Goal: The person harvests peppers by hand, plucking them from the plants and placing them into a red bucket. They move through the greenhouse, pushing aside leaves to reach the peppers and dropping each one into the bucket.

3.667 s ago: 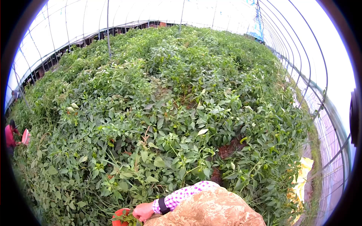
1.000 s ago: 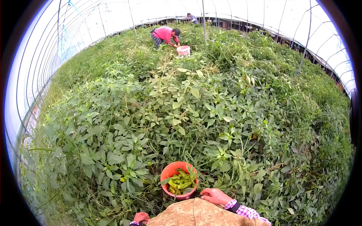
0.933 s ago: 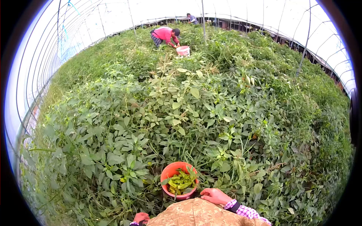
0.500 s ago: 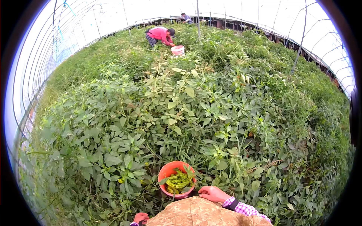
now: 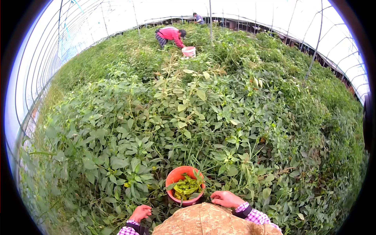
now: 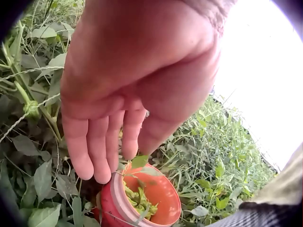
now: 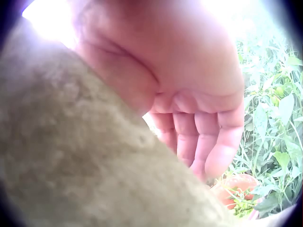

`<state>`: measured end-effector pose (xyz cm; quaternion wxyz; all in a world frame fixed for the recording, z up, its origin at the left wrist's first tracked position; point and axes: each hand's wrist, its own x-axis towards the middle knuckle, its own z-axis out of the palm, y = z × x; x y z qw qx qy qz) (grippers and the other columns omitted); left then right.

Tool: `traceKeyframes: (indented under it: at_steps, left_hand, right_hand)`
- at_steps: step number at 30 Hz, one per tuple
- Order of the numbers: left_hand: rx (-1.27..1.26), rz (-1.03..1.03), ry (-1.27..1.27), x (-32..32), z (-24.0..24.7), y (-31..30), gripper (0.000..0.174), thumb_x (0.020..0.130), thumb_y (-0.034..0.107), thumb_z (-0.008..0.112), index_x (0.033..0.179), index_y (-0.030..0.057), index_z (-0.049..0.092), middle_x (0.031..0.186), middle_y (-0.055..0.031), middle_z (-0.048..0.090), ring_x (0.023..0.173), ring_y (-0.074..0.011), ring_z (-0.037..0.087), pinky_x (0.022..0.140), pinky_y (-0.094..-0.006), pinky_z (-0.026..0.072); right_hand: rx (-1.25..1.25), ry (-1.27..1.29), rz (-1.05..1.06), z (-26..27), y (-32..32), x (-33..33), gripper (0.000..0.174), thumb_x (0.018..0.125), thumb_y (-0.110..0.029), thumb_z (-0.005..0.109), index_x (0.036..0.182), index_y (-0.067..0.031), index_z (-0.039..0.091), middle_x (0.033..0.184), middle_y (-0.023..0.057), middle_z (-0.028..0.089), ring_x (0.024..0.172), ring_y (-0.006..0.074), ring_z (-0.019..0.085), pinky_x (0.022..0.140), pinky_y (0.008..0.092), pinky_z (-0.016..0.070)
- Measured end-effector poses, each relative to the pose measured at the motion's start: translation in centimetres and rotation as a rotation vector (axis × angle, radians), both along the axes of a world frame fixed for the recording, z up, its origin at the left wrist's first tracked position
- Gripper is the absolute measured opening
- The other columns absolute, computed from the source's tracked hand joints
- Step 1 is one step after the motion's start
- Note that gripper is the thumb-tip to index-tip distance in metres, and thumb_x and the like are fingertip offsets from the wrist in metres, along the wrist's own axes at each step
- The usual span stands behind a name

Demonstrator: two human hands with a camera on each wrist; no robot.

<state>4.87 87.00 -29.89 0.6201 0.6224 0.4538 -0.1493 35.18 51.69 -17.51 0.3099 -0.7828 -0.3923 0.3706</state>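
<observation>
A red-orange bucket stands among the plants just ahead of the body, with green peppers and some leaves inside. To its lower left is my left hand, holding nothing; in the left wrist view the fingers of that hand hang relaxed, beyond them the bucket. At the bucket's right side my right hand hangs near the rim with loosely bent fingers. The right wrist view shows this hand empty, partly behind the patterned clothing.
Dense leafy plants surround the bucket. Farther back a person in pink bends over a pale bucket, and another person is behind. A thin pole rises between the plants; curved frame bars line the left side.
The view has swung round from another part of the plants, bringing the bucket to the centre. Lately my left hand has moved up and forward, and my right hand slightly to the right.
</observation>
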Motion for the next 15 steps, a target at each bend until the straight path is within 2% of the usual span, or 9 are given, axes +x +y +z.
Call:
traceKeyframes:
  at_steps: [2,5,6,8,9,10,11,13,15]
  left_hand:
    - [0.032,-0.086,-0.046,1.6,4.8,1.3,0.027,0.09,0.014,0.06,0.114,0.0034,0.059,0.1,-0.006,0.065,0.09,-0.0144,0.064,0.073,-0.028,0.0516]
    - [0.089,-0.192,-0.196,3.7,14.6,3.7,0.032,0.091,0.014,0.058,0.12,0.0007,0.056,0.112,-0.0099,0.063,0.099,-0.0163,0.061,0.082,-0.0287,0.0488]
    - [0.129,-0.204,-0.223,4.4,18.7,4.4,0.032,0.091,0.014,0.058,0.12,0.0008,0.056,0.113,-0.0104,0.063,0.1,-0.0168,0.061,0.083,-0.0295,0.0489]
    - [0.261,-0.227,-0.328,4.7,25.4,6.4,0.031,0.09,0.012,0.058,0.119,0.0006,0.056,0.11,-0.0099,0.064,0.099,-0.0165,0.062,0.083,-0.0296,0.0488]
    - [0.335,-0.23,-0.369,4.6,28.5,7.6,0.03,0.089,0.011,0.058,0.117,0.0009,0.057,0.108,-0.0092,0.065,0.098,-0.016,0.061,0.083,-0.0295,0.0488]
    - [0.425,-0.209,-0.37,4.4,31.4,8.7,0.029,0.089,0.01,0.058,0.117,0.0013,0.057,0.108,-0.0086,0.064,0.096,-0.0156,0.061,0.083,-0.0292,0.0487]
    - [0.518,-0.233,-0.37,4.1,34.1,10.2,0.028,0.089,0.01,0.058,0.116,0.0013,0.057,0.108,-0.0087,0.064,0.095,-0.0156,0.062,0.083,-0.0293,0.0491]
    - [0.649,-0.238,-0.303,4.0,40.1,12.0,0.027,0.088,0.01,0.058,0.114,0.0009,0.057,0.102,-0.0083,0.064,0.093,-0.0152,0.061,0.079,-0.0286,0.05]
    - [0.788,-0.287,-0.229,4.4,44.8,15.5,0.027,0.088,0.014,0.057,0.111,-0.0005,0.058,0.098,-0.0077,0.064,0.086,-0.0137,0.063,0.071,-0.0271,0.0509]
  right_hand:
    - [-0.017,-0.001,-0.012,2.1,-1.8,2.3,0.036,0.088,-0.026,0.061,0.113,-0.0005,0.058,0.099,0.0167,0.068,0.091,0.026,0.066,0.079,0.0342,0.0519]
    - [-0.028,-0.126,-0.315,8.4,-6.1,5.9,0.033,0.087,-0.019,0.063,0.113,-0.0001,0.059,0.097,0.0147,0.068,0.087,0.0221,0.066,0.078,0.0324,0.0527]
    - [-0.027,-0.277,-0.379,10.0,-8.3,7.4,0.032,0.085,-0.017,0.065,0.112,0.0007,0.06,0.093,0.0133,0.069,0.083,0.0195,0.066,0.075,0.0308,0.0531]
    - [-0.005,-0.392,-0.558,14.4,-12.9,9.7,0.026,0.083,-0.012,0.064,0.106,0.0019,0.061,0.085,0.0096,0.067,0.075,0.0145,0.063,0.07,0.0288,0.0518]
    - [-0.019,-0.438,-0.643,17.8,-14.7,10.0,0.024,0.083,-0.008,0.064,0.104,0.0021,0.06,0.083,0.0083,0.066,0.073,0.0126,0.061,0.067,0.027,0.0503]
    - [0.068,-0.538,-0.672,19.5,-17.6,11.2,0.023,0.082,-0.006,0.063,0.103,0.0024,0.06,0.081,0.0063,0.064,0.073,0.0115,0.06,0.067,0.0257,0.0494]
    - [0.102,-0.517,-0.741,22.5,-19.6,11.3,0.021,0.083,-0.005,0.062,0.103,0.002,0.059,0.08,0.0039,0.063,0.072,0.0098,0.059,0.065,0.0244,0.0483]
    - [0.172,-0.449,-0.905,28.2,-23.8,11.6,0.022,0.086,-0.007,0.058,0.108,-0.0012,0.056,0.083,0.0011,0.062,0.069,0.0065,0.057,0.06,0.02,0.0444]
    - [0.169,-0.594,-0.948,33.5,-28.1,12.5,0.022,0.089,-0.013,0.056,0.109,-0.0046,0.055,0.083,-0.0007,0.06,0.066,0.006,0.056,0.054,0.0187,0.0416]
